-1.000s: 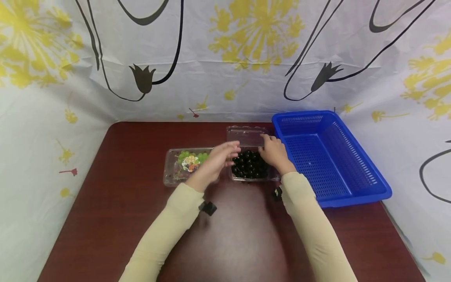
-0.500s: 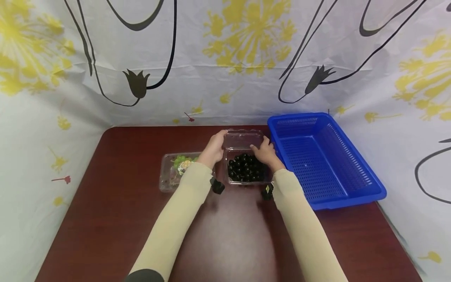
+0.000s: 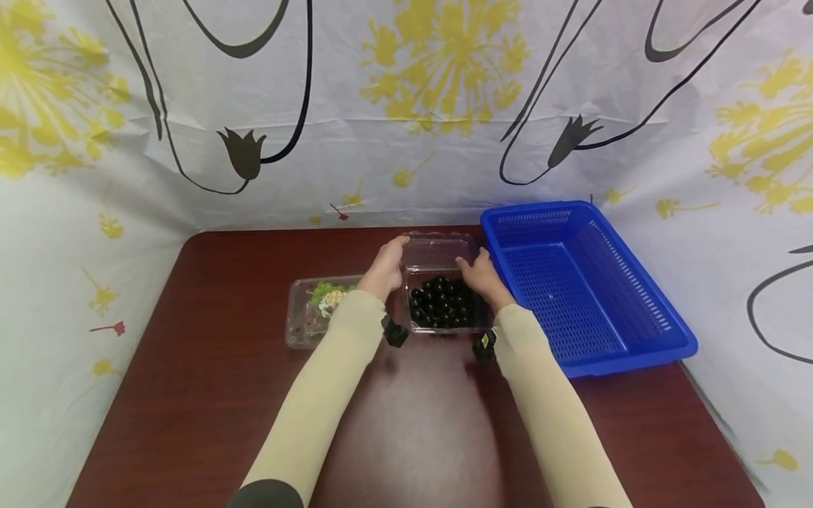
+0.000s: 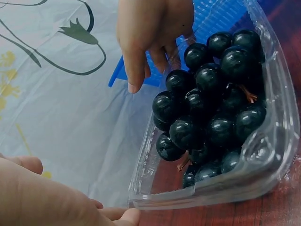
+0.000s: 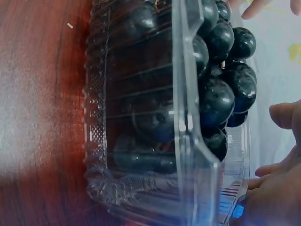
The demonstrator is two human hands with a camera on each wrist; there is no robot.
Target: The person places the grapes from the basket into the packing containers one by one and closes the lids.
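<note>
A clear plastic clamshell box of round black grapes sits on the table with its transparent lid folded back behind it. My left hand reaches along the box's left side, its fingertips at the lid's left edge. On the opposite side is my right hand, thumb spread and pointing in over the grapes. In the left wrist view, the right hand's fingers hang at the box's far side. The right wrist view shows the ribbed box wall with grapes heaped above the rim.
Left of the grapes lies another clear box with green grapes and a label, partly covered by the left arm. A blue perforated basket stands close on the right. Patterned cloth hangs behind the dark red table.
My left hand has moved back from above the grapes' near left to the lid's left edge. The right hand has shifted slightly at the right side. The lid stays folded back.
</note>
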